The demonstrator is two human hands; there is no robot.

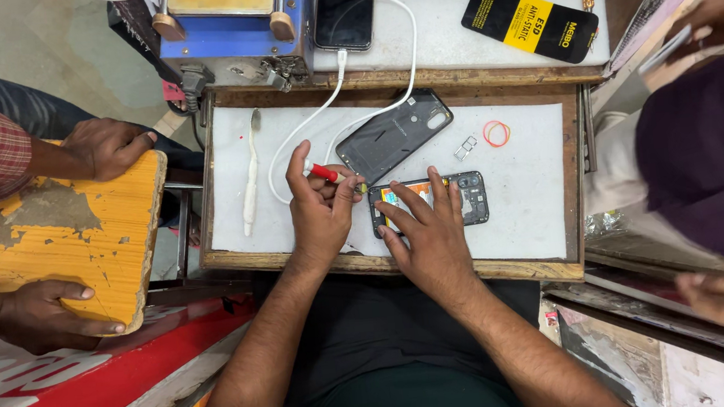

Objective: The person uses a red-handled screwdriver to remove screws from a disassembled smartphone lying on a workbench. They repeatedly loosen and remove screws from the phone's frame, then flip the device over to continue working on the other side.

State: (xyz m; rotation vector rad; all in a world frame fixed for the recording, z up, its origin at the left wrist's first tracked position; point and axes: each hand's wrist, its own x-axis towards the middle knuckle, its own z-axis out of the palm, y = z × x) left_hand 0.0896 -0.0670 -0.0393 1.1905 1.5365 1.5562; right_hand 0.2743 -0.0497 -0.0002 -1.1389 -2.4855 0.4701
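The opened phone point(429, 203) lies flat near the front edge of the desk point(540, 213), back cover off, its board and orange-labelled battery exposed. The right hand point(430, 237) rests on it with fingers spread and fingertips down on its body and lower edge, apparently to keep it from sliding under the tool. The left hand point(320, 206) is closed in a pinch around a red-handled screwdriver point(329, 175), the tip pointing toward the phone's left end; the heel of this hand rests on the desk, which would steady the tip.

The removed back cover point(393, 134) lies inner face up just behind the phone, tilted. To its right, well apart, sit a small metal tray point(464, 147) and a red rubber band point(497, 134) toward the right rear of the desk. A white brush point(250, 174) lies lengthwise near the left edge. A white cable point(366, 61) loops from the rear shelf onto the desk.

On the shelf behind stand a blue machine point(229, 21), a dark phone point(345, 6), a black and yellow packet point(530, 21).

At left, another person's hands grip an orange board point(56, 242). At right, a further person in purple point(711, 152), blurred.
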